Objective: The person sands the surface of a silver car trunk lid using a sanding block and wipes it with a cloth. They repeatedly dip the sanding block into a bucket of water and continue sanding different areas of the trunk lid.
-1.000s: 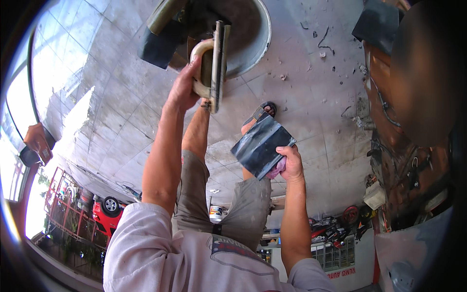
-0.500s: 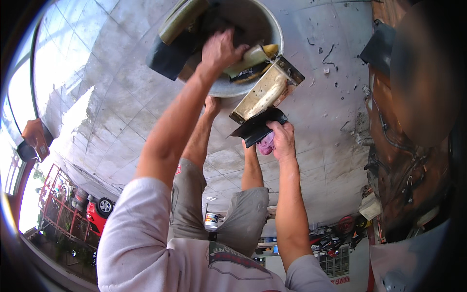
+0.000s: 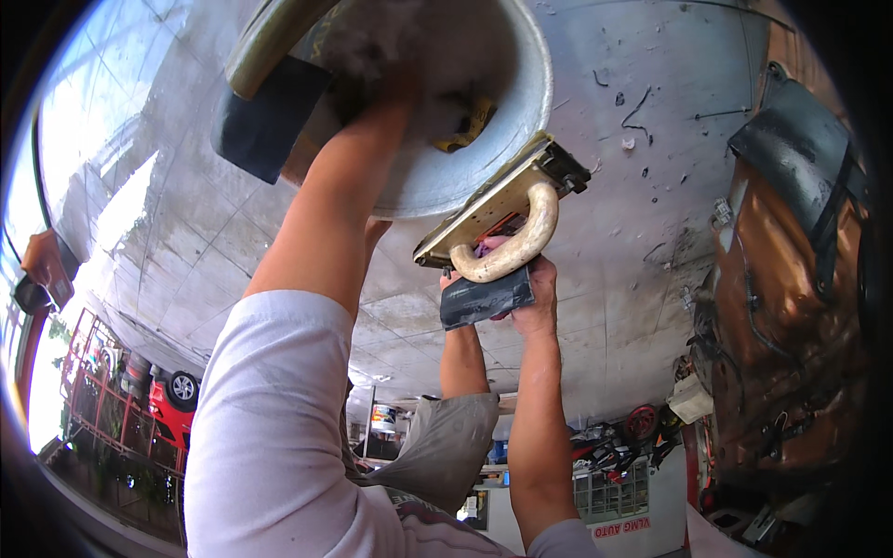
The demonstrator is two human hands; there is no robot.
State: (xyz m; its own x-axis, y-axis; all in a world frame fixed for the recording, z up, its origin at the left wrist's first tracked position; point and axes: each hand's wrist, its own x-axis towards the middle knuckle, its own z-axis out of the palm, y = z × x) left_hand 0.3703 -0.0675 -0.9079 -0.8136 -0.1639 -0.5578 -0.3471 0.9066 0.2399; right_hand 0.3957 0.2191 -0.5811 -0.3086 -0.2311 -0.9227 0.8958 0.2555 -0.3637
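Observation:
My left forearm (image 3: 349, 172) reaches down into a round metal basin (image 3: 528, 84); the hand is lost in blur and shadow there. Yellow-and-black pieces (image 3: 470, 127) lie inside, beside that arm. My right hand (image 3: 539, 293) is closed around a dark flat sheet (image 3: 486, 299), with a pink cloth (image 3: 490, 244) bunched behind it. Just in front of these fingers, a long flat tool with a cream D-shaped handle (image 3: 535, 232) lies against the basin's near rim. Whether my right hand also touches this handle I cannot tell.
A black flap (image 3: 270, 121) and a beige curved piece (image 3: 270, 51) overhang the basin's left side. Dark scraps (image 3: 636, 107) are scattered on the tiled floor. On the right stand a brown panel (image 3: 791, 353) and a black sheet (image 3: 791, 149). A red car (image 3: 170, 414) is outside, left.
My left arm has gone deeper into the basin, and its hand has dropped from sight. The dark sheet has moved lower and turned. The handled tool has shifted, showing its handle side-on.

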